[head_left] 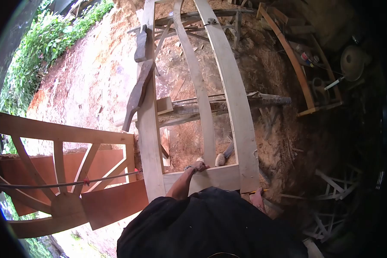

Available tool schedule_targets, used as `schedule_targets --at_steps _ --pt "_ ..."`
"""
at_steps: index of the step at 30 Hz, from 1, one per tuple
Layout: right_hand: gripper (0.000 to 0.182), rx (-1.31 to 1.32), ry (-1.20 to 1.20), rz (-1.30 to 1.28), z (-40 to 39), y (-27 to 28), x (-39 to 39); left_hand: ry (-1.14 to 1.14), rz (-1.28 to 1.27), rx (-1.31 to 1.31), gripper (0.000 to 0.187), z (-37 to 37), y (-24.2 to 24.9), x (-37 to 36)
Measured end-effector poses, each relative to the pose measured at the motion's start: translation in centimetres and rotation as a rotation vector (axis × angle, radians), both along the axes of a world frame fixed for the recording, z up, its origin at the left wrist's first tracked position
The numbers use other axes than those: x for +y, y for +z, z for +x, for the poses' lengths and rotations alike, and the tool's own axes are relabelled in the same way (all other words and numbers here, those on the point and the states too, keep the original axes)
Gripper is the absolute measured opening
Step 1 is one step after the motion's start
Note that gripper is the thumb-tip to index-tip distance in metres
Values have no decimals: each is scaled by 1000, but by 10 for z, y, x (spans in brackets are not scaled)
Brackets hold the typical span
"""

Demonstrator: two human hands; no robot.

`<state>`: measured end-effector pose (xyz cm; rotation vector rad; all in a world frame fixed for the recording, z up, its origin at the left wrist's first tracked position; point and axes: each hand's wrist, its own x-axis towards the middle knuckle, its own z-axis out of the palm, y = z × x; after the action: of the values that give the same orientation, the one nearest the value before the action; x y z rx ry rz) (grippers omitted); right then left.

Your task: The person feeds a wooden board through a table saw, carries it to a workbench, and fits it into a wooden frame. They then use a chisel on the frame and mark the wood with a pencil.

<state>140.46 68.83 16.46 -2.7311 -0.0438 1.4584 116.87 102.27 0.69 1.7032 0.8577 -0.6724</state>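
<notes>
A long pale wooden frame (241, 107) lies before me, with a wavy wooden slat (201, 88) running down its middle. My left hand (198, 166) is closed at the slat's near end, by the inner edge of the bottom rail (206, 178); the exact finger placement is too small to see. Beside the frame's near right corner, my right hand (257, 201) is closed around a thin yellow stick that looks like a pencil (261, 191). Dark wooden pieces, one shaped like a hand plane (141, 45) and a longer one (138, 94), rest along the frame's left side.
Rough wooden trestles (268, 101) support the frame above reddish ground. On the left stands a fan-shaped wooden panel (69, 210) with a metal bar (43, 185) across it. To the right are an open wooden box (307, 112) and scattered wood strips (331, 185).
</notes>
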Motion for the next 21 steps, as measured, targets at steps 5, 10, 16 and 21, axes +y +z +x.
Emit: schedule_targets --at_steps 5,10,16,21 --pt "71 -110 83 27 6 -61 -33 17 -44 18 49 -1 -7 0" --pt "60 -186 174 72 12 -108 -64 75 -11 25 51 0 -3 -1" --pt "52 -207 63 152 9 -126 -78 -4 -57 36 57 -11 -43 5" --pt "51 -169 -473 286 2 -128 -70 190 -339 -43 75 -12 -11 13"
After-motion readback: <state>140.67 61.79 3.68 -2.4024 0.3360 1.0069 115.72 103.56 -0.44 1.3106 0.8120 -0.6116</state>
